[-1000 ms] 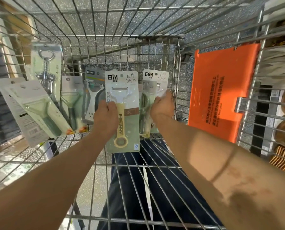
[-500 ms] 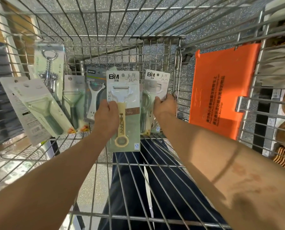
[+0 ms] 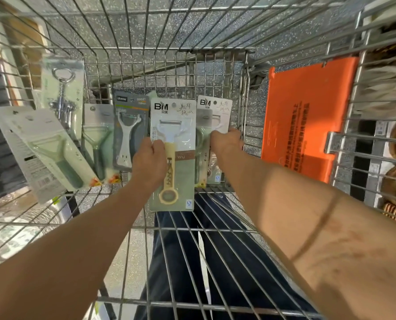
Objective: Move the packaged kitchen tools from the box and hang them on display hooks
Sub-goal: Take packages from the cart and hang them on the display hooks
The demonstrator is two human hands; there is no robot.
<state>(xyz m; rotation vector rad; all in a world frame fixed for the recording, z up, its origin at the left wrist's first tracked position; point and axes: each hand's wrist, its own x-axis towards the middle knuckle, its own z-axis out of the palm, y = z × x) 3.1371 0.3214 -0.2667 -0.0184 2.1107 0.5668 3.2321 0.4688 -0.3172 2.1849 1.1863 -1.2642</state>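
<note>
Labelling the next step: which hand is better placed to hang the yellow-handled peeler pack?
Left, probably. The left hand grips the yellow-handled peeler pack upright in front of the wire grid, with its hang hole at the top. The right hand holds the BM pack beside it.

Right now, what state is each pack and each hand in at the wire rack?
Yellow-handled peeler pack: upright, gripped by left hand; hooking unclear.
White BM-card peeler pack: upright, gripped by right hand.
Steel corkscrew pack: hanging, upright.
Left pale green peeler pack: hanging, tilted.
White peeler on grey card: hanging, upright.
</note>
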